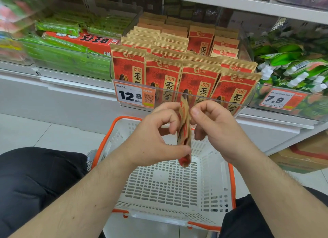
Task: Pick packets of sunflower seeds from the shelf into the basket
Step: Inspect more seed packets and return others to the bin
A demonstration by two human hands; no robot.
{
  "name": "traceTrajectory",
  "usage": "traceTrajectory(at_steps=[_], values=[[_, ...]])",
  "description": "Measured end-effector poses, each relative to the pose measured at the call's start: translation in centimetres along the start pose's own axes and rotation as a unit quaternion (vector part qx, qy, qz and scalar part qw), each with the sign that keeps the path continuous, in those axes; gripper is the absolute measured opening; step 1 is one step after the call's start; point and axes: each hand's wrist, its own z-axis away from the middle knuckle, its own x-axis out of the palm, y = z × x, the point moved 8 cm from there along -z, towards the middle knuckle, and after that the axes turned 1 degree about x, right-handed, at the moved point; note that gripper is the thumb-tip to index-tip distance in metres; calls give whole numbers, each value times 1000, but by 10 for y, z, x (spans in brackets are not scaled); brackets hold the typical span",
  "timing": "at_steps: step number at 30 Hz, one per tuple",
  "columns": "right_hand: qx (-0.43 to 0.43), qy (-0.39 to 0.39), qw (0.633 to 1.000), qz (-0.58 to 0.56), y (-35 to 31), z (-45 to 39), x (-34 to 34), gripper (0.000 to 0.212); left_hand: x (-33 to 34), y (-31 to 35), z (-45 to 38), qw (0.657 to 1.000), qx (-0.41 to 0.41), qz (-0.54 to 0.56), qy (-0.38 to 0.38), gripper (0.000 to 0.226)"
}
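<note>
Head view is showing me both hands over the white basket (209, 175) with the orange rim. I am seeing the left hand (156, 138) pinching the low end of one red and brown seed packet (184, 131), thumb under it. The right hand (213, 126) is pinching the top of the same packet. The packet is hanging edge-on above the basket. More seed packets (182, 67) are standing in rows in the clear shelf bin (248, 103) behind.
</note>
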Motion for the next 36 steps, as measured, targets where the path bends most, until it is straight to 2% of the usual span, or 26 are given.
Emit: traceTrajectory(at_steps=[2,4,6,7,9,11,12,16,23,27,30,32,34,36], values=[[0,-16,997,71,3,-2,-1,42,-5,-1,-1,993,-8,114,27,38],[-3,-68,991,112,4,-1,-1,46,-14,-5,0,969,-33,231,76,66],[-8,-138,984,112,1,2,0,62,-21,-7,3,931,-66,330,138,86],[-13,-167,981,98,-1,5,0,69,-22,-9,5,909,-87,372,169,86],[-22,-207,977,46,-9,9,2,77,-22,-17,11,856,-135,444,228,71],[-34,-224,974,9,-12,11,3,75,-17,-26,19,802,-181,497,277,57],[-39,-227,973,4,-13,12,3,71,-13,-29,22,782,-200,515,288,59],[-41,-215,976,1,-13,12,4,62,-3,-34,25,751,-230,547,291,75],[-40,-204,978,-24,-16,14,3,56,2,-37,23,748,-233,558,273,74],[-27,-225,973,-44,-13,15,3,66,-1,-43,22,758,-221,558,255,67],[37,-201,976,-70,-1,11,3,83,-3,-38,16,798,-194,537,191,75],[83,-180,977,-75,6,10,7,82,0,-32,12,836,-182,495,148,83],[96,-179,975,-90,5,12,14,67,1,-29,11,863,-196,442,144,73],[68,-148,985,-51,-2,12,14,45,-2,-27,10,888,-226,369,155,54]])
